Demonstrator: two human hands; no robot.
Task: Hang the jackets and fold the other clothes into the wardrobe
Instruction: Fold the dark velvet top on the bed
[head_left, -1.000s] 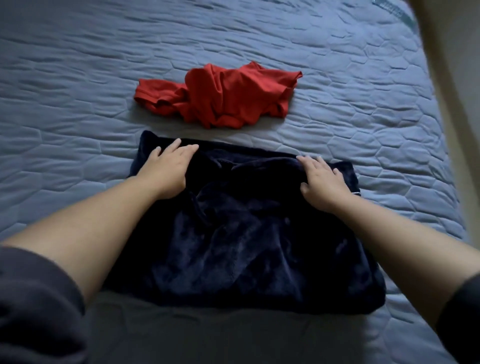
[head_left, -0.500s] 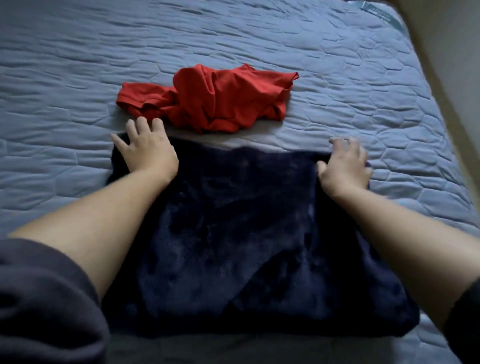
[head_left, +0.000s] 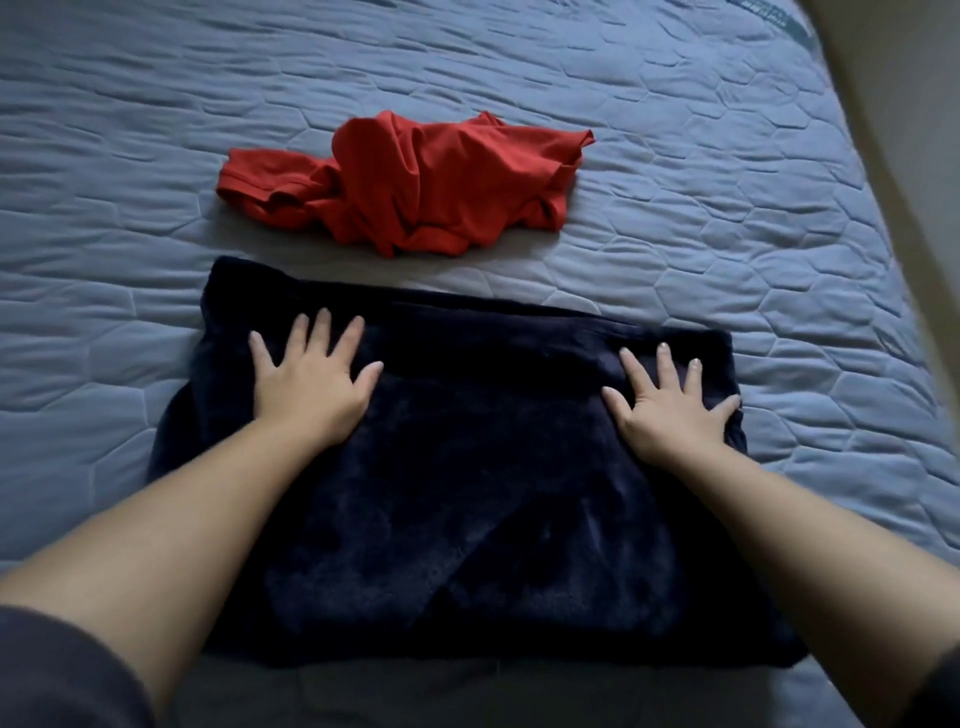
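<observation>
1. We see a folded navy fleece garment (head_left: 467, 509) lying flat on the bed (head_left: 753, 171), close to its near edge.
2. Our left hand (head_left: 311, 387) and right hand (head_left: 670, 413) rest on its far corners, palms down, fingers (head_left: 318, 335) spread straight.
3. A crumpled red shirt (head_left: 421, 182) lies just beyond, apart from it.

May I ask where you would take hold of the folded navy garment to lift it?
Probably its left and right side edges, hands sliding under from each side: the navy garment lies flat as a wide folded rectangle, and the left hand and right hand rest open near those ends.
</observation>
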